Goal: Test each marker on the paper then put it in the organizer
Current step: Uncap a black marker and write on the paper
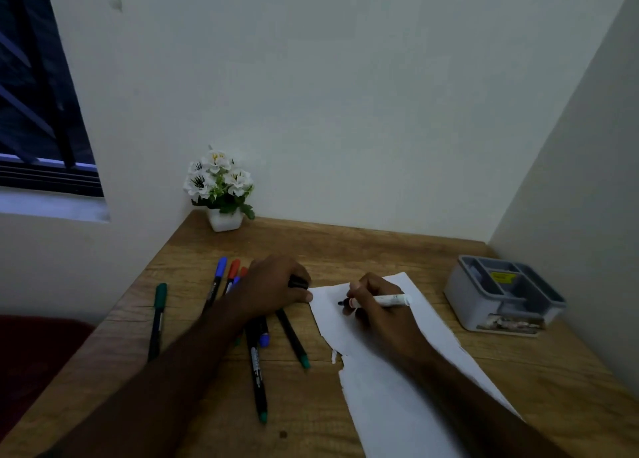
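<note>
Torn white paper sheet [397,381] lies along the lower right of the wooden table [380,250]. At centre, the right hand [377,305] has its fingers curled round a white-barrelled marker [390,300], dark tip on the paper. Left of it, the left hand [273,284] grips a black cap [298,282], resting over loose markers [257,364]. Grey plastic compartmented organizer [501,298] stands at right; white potted flowers [221,191] behind.

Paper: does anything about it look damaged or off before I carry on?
Yes. The paper has a ragged, torn left edge, with a notch and a small loose scrap beside it. It also lies slanted on the desk. The right hand holds the marker tip-down on it.
</note>
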A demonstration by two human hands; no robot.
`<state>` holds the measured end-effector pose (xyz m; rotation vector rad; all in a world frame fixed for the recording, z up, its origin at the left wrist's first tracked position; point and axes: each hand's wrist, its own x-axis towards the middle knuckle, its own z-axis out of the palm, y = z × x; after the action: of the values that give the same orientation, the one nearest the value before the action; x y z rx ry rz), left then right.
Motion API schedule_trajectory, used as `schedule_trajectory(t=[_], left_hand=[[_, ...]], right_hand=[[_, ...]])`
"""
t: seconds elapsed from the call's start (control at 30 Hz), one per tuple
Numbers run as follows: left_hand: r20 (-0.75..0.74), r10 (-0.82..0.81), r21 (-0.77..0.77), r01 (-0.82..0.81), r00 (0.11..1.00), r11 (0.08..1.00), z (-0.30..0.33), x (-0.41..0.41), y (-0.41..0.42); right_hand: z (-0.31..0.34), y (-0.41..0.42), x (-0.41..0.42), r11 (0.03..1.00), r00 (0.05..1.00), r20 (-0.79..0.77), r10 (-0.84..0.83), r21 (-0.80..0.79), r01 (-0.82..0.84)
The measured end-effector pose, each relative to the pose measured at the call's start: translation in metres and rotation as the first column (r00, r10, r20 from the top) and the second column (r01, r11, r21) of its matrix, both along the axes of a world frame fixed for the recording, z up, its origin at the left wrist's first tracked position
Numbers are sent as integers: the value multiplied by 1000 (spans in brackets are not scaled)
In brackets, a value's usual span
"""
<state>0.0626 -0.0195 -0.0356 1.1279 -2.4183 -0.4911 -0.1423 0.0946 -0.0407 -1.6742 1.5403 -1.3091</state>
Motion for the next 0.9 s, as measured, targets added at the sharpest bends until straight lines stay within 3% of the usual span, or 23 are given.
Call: schedule_trajectory(t=[0.23, 0.47, 0.57, 0.67, 0.8, 0.9], left_hand=[[68, 9, 15, -10, 998, 1000, -3, -5, 1], [59, 2, 14, -3, 998, 1000, -4, -3, 0], [48, 43, 7, -43, 998, 999, -6, 0, -4], [39, 76, 0, -76, 996, 997, -8, 0, -7], [15, 97, 4, -97, 995, 995, -10, 0, -8], [38, 140, -15, -139, 989, 990, -11, 0, -8]], right_hand=[[15, -5, 3, 1000, 999, -48, 15, 19, -14], [16, -24, 29, 998, 998, 46, 37, 58, -40], [12, -21, 27, 998, 999, 2, 54, 10, -54], [8, -19, 34, 1000, 998, 65, -17, -8, 18], [9, -23, 30, 995, 996, -88, -33, 87, 40], [5, -28, 26, 995, 995, -88, -39, 93, 47]])
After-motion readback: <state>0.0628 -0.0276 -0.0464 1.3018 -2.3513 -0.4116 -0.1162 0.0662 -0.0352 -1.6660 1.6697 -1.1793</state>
